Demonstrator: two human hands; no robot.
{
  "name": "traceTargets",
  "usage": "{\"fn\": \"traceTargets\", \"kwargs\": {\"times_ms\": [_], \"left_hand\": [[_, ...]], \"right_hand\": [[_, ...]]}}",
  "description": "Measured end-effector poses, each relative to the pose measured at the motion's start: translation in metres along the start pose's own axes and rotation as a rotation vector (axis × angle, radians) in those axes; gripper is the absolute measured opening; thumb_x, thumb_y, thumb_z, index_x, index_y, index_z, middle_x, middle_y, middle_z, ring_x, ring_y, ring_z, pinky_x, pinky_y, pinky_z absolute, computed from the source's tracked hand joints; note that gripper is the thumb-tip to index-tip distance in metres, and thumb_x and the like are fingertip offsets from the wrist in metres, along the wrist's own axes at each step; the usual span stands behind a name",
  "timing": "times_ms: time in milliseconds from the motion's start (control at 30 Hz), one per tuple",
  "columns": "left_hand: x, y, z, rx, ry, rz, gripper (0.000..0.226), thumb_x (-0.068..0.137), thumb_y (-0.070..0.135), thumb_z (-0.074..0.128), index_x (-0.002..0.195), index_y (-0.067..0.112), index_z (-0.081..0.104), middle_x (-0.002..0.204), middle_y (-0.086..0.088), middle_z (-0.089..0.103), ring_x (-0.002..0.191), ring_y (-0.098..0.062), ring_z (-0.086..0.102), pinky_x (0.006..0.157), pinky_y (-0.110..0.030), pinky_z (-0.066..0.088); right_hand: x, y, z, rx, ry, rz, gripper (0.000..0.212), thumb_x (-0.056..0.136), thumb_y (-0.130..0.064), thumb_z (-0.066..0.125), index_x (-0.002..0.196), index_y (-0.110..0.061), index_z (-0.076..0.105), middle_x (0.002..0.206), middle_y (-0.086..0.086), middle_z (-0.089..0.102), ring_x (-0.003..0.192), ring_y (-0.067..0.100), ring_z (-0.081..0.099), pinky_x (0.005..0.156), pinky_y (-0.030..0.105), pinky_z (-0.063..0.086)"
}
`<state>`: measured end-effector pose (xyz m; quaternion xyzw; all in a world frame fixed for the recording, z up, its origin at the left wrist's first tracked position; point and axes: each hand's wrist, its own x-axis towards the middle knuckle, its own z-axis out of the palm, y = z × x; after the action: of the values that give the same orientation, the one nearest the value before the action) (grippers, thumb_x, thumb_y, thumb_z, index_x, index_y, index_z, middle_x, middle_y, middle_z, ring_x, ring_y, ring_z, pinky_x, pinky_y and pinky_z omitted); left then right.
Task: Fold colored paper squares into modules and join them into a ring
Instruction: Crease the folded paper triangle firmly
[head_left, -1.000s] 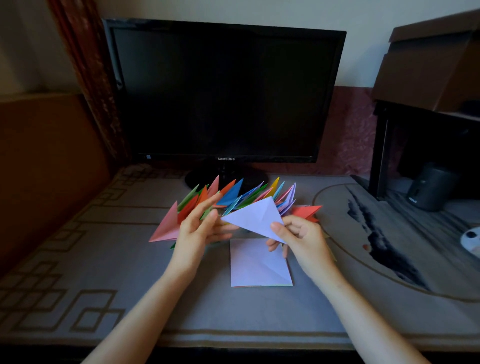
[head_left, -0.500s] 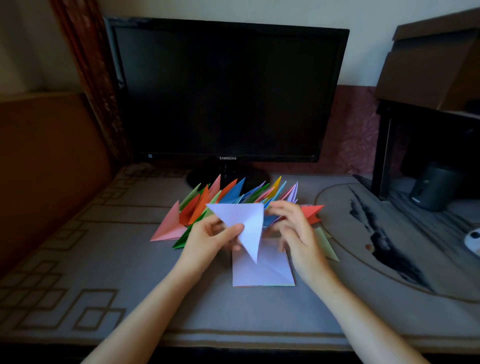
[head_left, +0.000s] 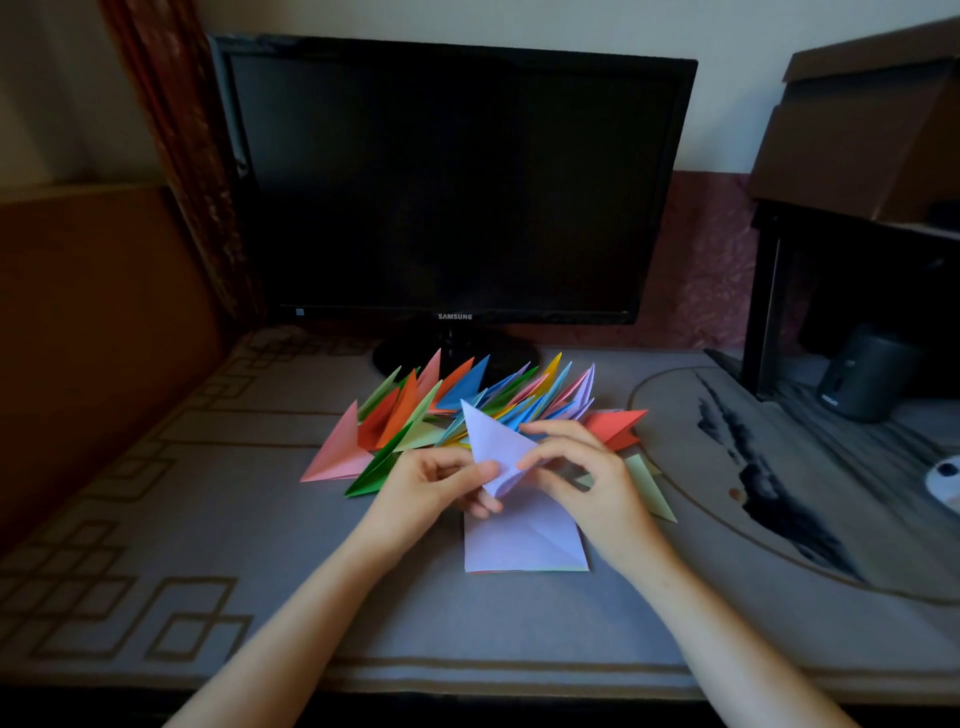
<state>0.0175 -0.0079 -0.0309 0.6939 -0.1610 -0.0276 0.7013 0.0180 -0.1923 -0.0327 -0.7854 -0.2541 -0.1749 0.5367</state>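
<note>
A pale lilac paper (head_left: 492, 441), folded into a narrow pointed shape, is held above the desk with its tip up and to the left. My left hand (head_left: 436, 486) pinches its lower end between thumb and fingers. My right hand (head_left: 576, 467) pinches its right edge with thumb and forefinger. Below the hands lies a small stack of creased paper squares (head_left: 524, 543), lilac on top. Behind the hands a row of several folded modules (head_left: 447, 400) in pink, orange, green, blue, yellow and lilac stands fanned on the desk.
A black monitor (head_left: 452, 176) on its stand sits right behind the modules. The desk has a grey patterned cover (head_left: 208, 519). A dark shelf unit (head_left: 810, 291) and a small dark cylinder (head_left: 862, 374) are at the right, with a cardboard box (head_left: 862, 119) on top.
The lilac paper went from a broad triangle held between both hands to a narrower folded shape with its tip up. My right hand moved in from the paper's right corner onto its edge.
</note>
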Motion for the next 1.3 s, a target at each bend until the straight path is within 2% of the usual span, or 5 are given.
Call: {"fn": "traceTargets", "kwargs": {"times_ms": [300,567,733,1033,1300], "left_hand": [[-0.002,0.002,0.004,0.016,-0.035,0.015,0.013,0.080,0.019,0.065,0.079,0.009,0.073,0.077,-0.012,0.073,0.065,-0.017,0.067,0.064,-0.022,0.054],[-0.002,0.000,0.002,0.117,-0.026,0.062,0.017,0.086,0.008,0.061,0.081,-0.005,0.070,0.067,-0.003,0.072,0.058,-0.013,0.065,0.062,-0.022,0.053],[-0.001,-0.001,0.003,0.149,-0.011,0.075,0.013,0.084,0.010,0.064,0.078,0.004,0.073,0.072,-0.004,0.073,0.063,-0.010,0.065,0.062,-0.020,0.051],[0.002,-0.002,-0.001,0.061,0.143,0.091,0.010,0.078,0.014,0.067,0.077,0.007,0.074,0.073,-0.001,0.070,0.065,-0.010,0.062,0.061,-0.022,0.054],[0.002,-0.008,-0.003,0.302,0.066,0.212,0.015,0.076,0.027,0.070,0.085,0.017,0.076,0.083,0.002,0.071,0.077,-0.008,0.062,0.072,-0.023,0.047]], "right_hand": [[0.000,0.010,0.004,0.024,0.023,0.112,0.010,0.080,-0.025,0.063,0.073,-0.017,0.060,0.072,0.001,0.055,0.069,0.013,0.050,0.064,0.036,0.040],[0.000,0.000,0.007,0.241,-0.014,0.210,0.043,0.069,-0.014,0.077,0.102,-0.028,0.054,0.075,0.019,0.058,0.069,0.018,0.056,0.065,0.028,0.042],[0.002,-0.007,0.007,0.238,-0.043,0.264,0.029,0.076,0.007,0.070,0.089,-0.016,0.060,0.065,0.010,0.063,0.055,0.015,0.058,0.057,0.025,0.050],[0.000,-0.009,0.011,0.352,-0.079,0.295,0.043,0.085,0.011,0.057,0.108,-0.025,0.054,0.074,0.008,0.070,0.078,0.027,0.071,0.071,0.028,0.056],[0.000,-0.012,0.003,0.234,0.023,0.208,0.036,0.070,-0.025,0.074,0.104,-0.027,0.062,0.087,-0.005,0.062,0.073,0.009,0.057,0.068,0.020,0.043]]}}
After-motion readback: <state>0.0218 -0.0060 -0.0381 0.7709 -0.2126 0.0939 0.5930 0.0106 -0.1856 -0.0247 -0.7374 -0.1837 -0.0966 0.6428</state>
